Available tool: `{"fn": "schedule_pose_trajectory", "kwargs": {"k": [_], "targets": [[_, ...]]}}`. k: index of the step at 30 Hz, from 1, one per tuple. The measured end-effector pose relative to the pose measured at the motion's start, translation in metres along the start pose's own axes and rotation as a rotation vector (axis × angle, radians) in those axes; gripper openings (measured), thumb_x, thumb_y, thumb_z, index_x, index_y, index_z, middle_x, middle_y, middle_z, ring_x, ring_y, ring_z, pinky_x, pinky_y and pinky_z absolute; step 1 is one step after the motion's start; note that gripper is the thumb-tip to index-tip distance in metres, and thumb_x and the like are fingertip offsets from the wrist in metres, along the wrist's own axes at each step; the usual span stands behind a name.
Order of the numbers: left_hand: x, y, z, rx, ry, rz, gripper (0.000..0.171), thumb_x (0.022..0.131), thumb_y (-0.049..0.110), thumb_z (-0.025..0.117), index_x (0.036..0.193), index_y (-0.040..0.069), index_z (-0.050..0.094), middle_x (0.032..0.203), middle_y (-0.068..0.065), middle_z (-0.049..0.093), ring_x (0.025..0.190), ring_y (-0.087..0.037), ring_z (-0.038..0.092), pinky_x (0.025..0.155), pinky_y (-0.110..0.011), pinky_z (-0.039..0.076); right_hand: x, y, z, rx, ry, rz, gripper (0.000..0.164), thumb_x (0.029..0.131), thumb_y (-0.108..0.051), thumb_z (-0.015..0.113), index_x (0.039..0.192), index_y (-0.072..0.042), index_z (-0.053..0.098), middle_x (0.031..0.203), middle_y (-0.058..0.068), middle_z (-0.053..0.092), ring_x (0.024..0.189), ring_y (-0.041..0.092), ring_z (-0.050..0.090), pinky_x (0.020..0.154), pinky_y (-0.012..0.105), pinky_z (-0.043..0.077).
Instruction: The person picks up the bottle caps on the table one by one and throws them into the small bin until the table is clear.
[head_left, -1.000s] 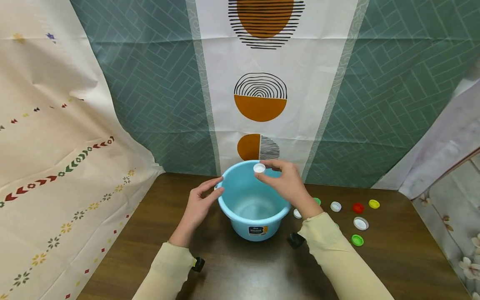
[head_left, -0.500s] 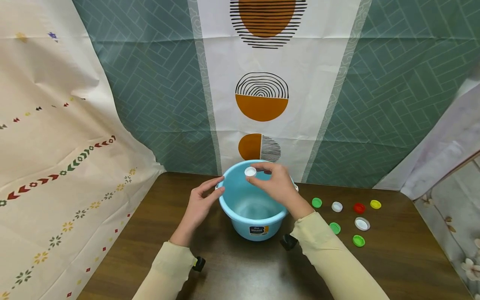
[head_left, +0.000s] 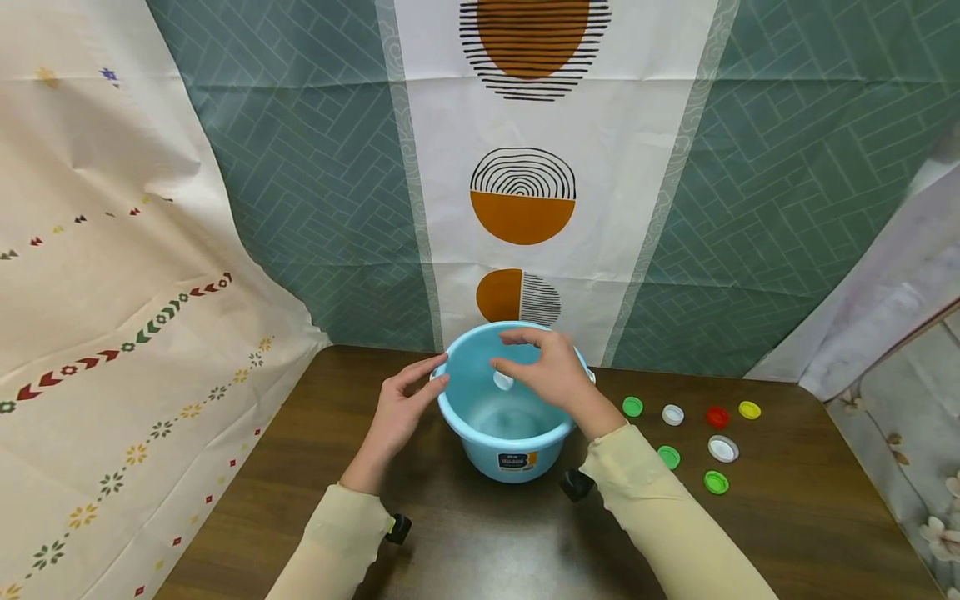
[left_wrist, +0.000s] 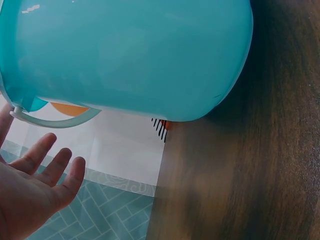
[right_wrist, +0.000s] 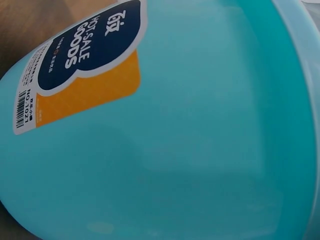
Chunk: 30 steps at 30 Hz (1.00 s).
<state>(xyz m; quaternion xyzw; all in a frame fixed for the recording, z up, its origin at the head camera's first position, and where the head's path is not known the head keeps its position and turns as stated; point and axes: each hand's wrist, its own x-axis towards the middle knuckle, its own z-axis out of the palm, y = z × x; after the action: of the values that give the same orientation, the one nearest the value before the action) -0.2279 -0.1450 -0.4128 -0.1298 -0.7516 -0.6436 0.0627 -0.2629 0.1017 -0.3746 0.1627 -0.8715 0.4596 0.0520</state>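
A light blue plastic bucket (head_left: 480, 435) stands upright on the wooden table. My left hand (head_left: 397, 410) touches its left rim with the fingertips and thumb; the left wrist view shows several loosely spread fingers (left_wrist: 60, 165) beside the bucket's pale handle (left_wrist: 60, 122). Above the bucket's opening hovers my right hand (head_left: 551, 371), thumb and fingers apart with nothing between them. Just below the thumb, a white bottle cap (head_left: 503, 381) is inside the bucket, apparently in mid-air. The right wrist view holds only the bucket's labelled side (right_wrist: 200, 125); that hand is out of it.
To the right of the bucket lie several loose caps: green caps (head_left: 716, 482), a red cap (head_left: 717, 417), a yellow cap (head_left: 749, 410) and white caps (head_left: 723, 448). A patterned cloth (head_left: 337, 208) hangs behind the table (head_left: 300, 467).
My right hand moved slightly left over the bucket, then its fingers let go of the white bottle cap, which has dropped below them. My left hand has stayed at the rim.
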Motion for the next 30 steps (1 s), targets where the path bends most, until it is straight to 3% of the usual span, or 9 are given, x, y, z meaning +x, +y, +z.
{"fn": "schedule_pose_trajectory", "kwargs": {"k": [19, 25, 30], "targets": [[-0.001, -0.003, -0.001, 0.000, 0.005, -0.006, 0.040, 0.088, 0.021, 0.066, 0.125, 0.008, 0.060, 0.130, -0.008, 0.057, 0.123, -0.022, 0.051, 0.087, -0.023, 0.051, -0.004, 0.003, -0.011, 0.011, 0.013, 0.025, 0.042, 0.074, -0.053, 0.072, 0.111, -0.034, 0.065, 0.117, -0.014, 0.062, 0.117, 0.011, 0.052, 0.091, 0.039, 0.050], [-0.002, -0.001, -0.001, -0.003, 0.001, -0.003, 0.041, 0.088, 0.021, 0.066, 0.126, 0.007, 0.060, 0.130, -0.009, 0.057, 0.123, -0.021, 0.051, 0.087, -0.023, 0.051, -0.009, 0.008, -0.024, 0.012, 0.023, 0.057, 0.047, 0.074, -0.057, 0.070, 0.114, -0.033, 0.064, 0.120, -0.013, 0.061, 0.118, 0.014, 0.051, 0.092, 0.041, 0.049], [-0.002, 0.000, -0.001, -0.005, 0.000, -0.003, 0.041, 0.087, 0.021, 0.066, 0.125, 0.008, 0.060, 0.130, -0.008, 0.057, 0.123, -0.020, 0.051, 0.087, -0.023, 0.051, -0.014, 0.015, -0.045, 0.001, 0.090, 0.037, 0.054, 0.075, -0.058, 0.069, 0.120, -0.029, 0.063, 0.121, -0.009, 0.063, 0.121, 0.017, 0.052, 0.097, 0.046, 0.045]]}}
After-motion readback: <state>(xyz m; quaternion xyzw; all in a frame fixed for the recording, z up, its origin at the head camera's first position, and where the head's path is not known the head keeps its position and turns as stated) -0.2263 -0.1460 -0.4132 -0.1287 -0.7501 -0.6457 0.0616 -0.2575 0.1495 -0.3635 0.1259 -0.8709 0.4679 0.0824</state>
